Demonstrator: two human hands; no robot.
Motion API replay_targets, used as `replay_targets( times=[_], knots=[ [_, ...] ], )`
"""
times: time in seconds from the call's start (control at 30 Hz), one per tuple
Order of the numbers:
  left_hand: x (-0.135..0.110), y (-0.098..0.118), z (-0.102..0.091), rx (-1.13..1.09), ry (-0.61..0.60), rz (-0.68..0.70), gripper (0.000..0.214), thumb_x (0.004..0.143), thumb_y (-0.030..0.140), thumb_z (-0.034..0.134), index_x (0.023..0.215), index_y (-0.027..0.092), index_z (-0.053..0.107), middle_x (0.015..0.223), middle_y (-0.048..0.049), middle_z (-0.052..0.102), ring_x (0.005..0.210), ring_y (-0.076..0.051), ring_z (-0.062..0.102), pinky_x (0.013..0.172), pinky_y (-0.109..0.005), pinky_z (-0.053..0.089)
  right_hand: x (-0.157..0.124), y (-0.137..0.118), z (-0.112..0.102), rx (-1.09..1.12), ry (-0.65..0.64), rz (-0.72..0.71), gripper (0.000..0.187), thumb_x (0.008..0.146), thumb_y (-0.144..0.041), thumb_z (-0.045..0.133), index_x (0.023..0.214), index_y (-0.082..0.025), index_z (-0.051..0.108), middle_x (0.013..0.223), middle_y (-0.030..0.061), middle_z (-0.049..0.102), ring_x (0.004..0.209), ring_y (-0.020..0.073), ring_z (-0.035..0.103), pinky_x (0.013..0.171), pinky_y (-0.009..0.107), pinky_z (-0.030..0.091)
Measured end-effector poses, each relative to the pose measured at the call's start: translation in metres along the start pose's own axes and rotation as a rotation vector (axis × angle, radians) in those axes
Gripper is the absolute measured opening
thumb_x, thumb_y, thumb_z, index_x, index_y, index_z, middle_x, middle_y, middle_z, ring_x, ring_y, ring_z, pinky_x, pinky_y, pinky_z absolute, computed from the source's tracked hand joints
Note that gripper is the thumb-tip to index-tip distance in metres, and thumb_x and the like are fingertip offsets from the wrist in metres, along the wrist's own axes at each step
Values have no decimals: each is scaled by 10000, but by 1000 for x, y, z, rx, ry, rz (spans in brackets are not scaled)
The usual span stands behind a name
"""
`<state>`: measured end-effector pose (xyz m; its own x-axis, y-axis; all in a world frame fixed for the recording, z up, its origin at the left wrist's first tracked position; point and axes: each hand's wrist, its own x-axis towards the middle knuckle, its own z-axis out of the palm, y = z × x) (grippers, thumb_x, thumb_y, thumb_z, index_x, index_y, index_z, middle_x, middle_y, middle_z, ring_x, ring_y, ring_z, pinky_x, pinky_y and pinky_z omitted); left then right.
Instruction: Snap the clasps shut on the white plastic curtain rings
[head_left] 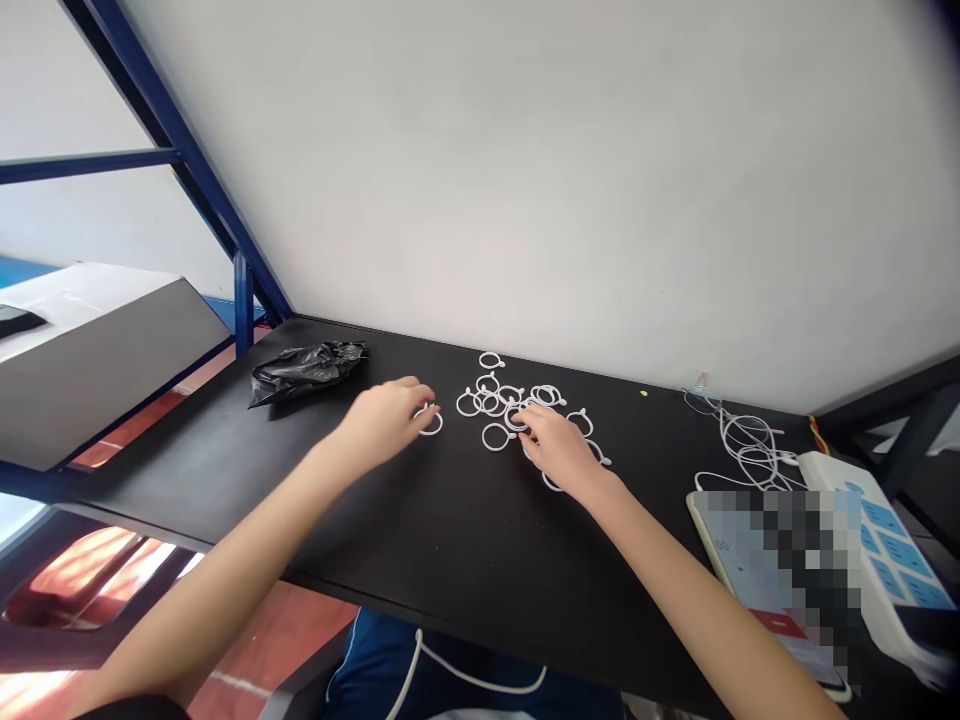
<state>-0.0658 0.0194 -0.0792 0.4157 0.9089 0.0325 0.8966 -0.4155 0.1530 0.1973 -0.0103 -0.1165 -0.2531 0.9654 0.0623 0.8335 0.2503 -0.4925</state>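
White curtain rings point(497, 437), each with a small eyelet, lie in a loose cluster on the black table point(450, 530). My left hand point(390, 412) is left of the cluster, its fingers curled and pinching a single curtain ring point(430, 424) close to the tabletop. At the cluster's right part, my right hand point(559, 447) reaches down with bent fingers; its fingertips and thumb close at the edge of a curtain ring point(514, 416). Several rings are partly hidden under that hand.
A crumpled black plastic bag point(307, 372) lies at the back left. On the right are a phone point(739, 560), partly pixelated, a white power strip point(862, 540) and tangled white cables point(750, 445). A wall rises behind; a blue metal frame point(244, 300) stands left.
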Motion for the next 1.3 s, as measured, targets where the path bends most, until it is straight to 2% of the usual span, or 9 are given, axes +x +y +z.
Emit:
replay_targets(
  times=[0.13,0.23,0.33,0.43,0.6,0.7,0.87,1.1,1.3],
  knots=[
    [18,32,19,15,-52,169,267,936,292,469,1098,178,650,1089,-84,632,808,-230,679,672,-307,493,12,-4,-1,-160,-60,-4,243,790,1,464,845,-169,629,877,75,646,805,201,589,615,292,341],
    [37,42,32,21,-61,251,292,918,241,485,1175,167,600,1225,-111,569,792,-224,680,657,-316,506,13,-5,-8,-221,-107,3,245,718,27,508,806,-178,610,812,42,648,754,180,581,584,276,297],
    [52,41,39,-1,-64,316,308,895,249,530,1194,189,575,1310,-95,517,784,-200,675,666,-309,518,11,-2,-15,-237,-154,-1,225,702,9,553,796,-189,604,803,17,662,748,166,591,578,259,302],
    [57,37,44,-49,-62,338,274,895,296,543,1150,207,585,1243,-63,551,741,-173,662,670,-298,520,9,4,-20,-224,-193,-28,226,712,-20,583,836,-207,609,805,-3,669,774,158,601,587,243,329],
    [51,30,53,-139,-46,311,232,907,258,505,1112,213,603,1115,-51,605,780,-192,660,683,-298,514,4,11,-26,-210,-222,-112,189,737,-18,555,681,-198,547,755,-2,622,753,153,565,609,257,336],
    [48,29,59,-214,-24,284,230,925,196,432,1071,218,609,1055,-45,630,828,-194,658,686,-280,504,-3,10,-31,-173,-191,-122,168,830,-82,517,719,-205,546,792,3,609,745,149,549,620,265,343],
    [52,25,67,-370,10,278,169,885,167,501,1020,210,593,954,-7,672,803,-144,645,714,-234,504,-12,12,-37,-73,-137,-79,145,889,-183,507,767,-222,573,820,3,614,752,157,552,634,277,361],
    [56,15,60,-490,51,313,144,904,209,518,933,187,657,993,-27,667,873,-117,651,764,-193,500,-20,24,-36,232,-23,32,126,857,-328,596,812,-234,665,842,18,628,702,150,551,591,283,410],
    [58,13,49,-397,-14,291,134,862,233,575,822,198,697,893,-16,660,707,-127,618,663,-236,454,-24,30,-22,620,178,163,288,744,-468,734,837,-196,708,730,32,620,583,132,509,496,278,396]
  ],
)
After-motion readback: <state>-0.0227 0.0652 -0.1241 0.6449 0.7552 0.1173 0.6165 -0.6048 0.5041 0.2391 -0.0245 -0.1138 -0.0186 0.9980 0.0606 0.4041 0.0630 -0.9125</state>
